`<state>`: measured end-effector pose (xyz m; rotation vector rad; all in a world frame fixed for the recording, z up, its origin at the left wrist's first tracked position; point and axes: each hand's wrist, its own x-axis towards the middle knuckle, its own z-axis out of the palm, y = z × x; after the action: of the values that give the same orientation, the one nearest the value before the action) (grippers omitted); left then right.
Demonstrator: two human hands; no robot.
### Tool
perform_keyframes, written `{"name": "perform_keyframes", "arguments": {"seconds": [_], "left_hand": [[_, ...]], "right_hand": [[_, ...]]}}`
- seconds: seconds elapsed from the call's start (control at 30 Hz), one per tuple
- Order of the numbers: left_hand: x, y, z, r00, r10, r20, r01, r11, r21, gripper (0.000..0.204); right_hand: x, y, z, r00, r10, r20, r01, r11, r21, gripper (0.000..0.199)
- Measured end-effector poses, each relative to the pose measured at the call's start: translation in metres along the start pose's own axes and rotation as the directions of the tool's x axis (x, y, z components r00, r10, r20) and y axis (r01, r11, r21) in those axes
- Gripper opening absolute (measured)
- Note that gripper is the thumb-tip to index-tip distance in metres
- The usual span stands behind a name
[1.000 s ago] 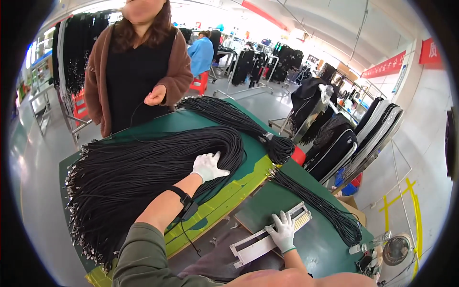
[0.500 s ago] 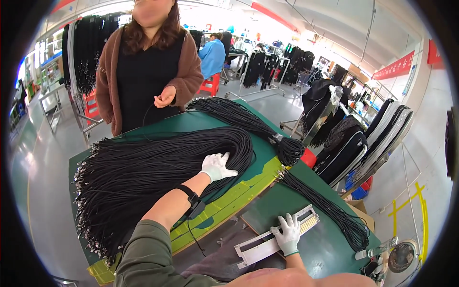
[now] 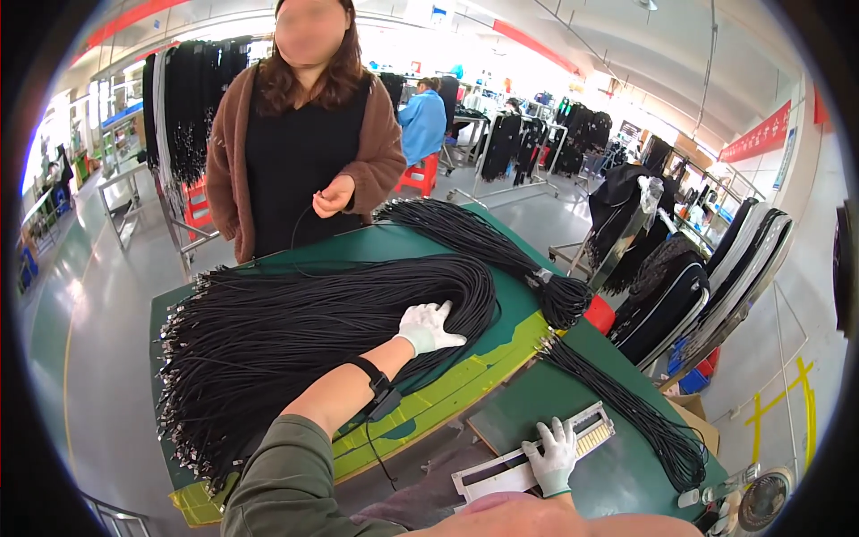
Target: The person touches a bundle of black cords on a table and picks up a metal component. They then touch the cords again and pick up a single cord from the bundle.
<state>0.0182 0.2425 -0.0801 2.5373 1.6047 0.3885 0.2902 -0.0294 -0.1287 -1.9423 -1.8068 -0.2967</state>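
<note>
A big pile of black cords with metal ends covers the left of the green table. My left hand, in a white glove, lies flat on the pile's right side, fingers spread, gripping nothing. My right hand, also gloved, presses on a long white tool with a comb-like end near the table's front edge. A thin bundle of black cords runs just right of that tool.
A person in a brown cardigan stands across the table, holding a thin cord. Another tied cord bundle lies at the back right. Racks of black goods stand right; a small fan sits at the corner.
The view has shifted slightly. Both of my hands stay where they were, left on the cord pile and right on the white tool.
</note>
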Motion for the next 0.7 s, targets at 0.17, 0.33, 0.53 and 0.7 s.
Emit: {"name": "perform_keyframes", "arguments": {"seconds": [0.17, 0.33, 0.53, 0.7], "left_hand": [[-0.0002, 0.0003, -0.0015, 1.000, 0.002, 0.010, -0.002, 1.000, -0.006, 0.094], [-0.0004, -0.0013, -0.0038, 1.000, 0.017, -0.015, -0.017, 0.999, -0.029, 0.093], [-0.0034, 0.0015, -0.0054, 1.000, -0.014, 0.000, 0.014, 0.998, -0.061, 0.092], [-0.0031, 0.0014, -0.0043, 1.000, -0.016, 0.005, 0.016, 0.996, -0.089, 0.092]], "right_hand": [[0.0018, 0.0005, 0.0007, 1.000, 0.000, -0.018, 0.000, 1.000, 0.008, 0.049], [0.0022, 0.0041, 0.0053, 0.999, 0.011, -0.037, -0.009, 0.999, 0.050, 0.048], [0.0008, 0.0034, 0.0051, 0.998, 0.061, -0.020, -0.059, 0.996, 0.071, 0.047], [0.0032, 0.0016, 0.0014, 0.995, 0.090, 0.041, -0.092, 0.994, 0.055, 0.043]]}}
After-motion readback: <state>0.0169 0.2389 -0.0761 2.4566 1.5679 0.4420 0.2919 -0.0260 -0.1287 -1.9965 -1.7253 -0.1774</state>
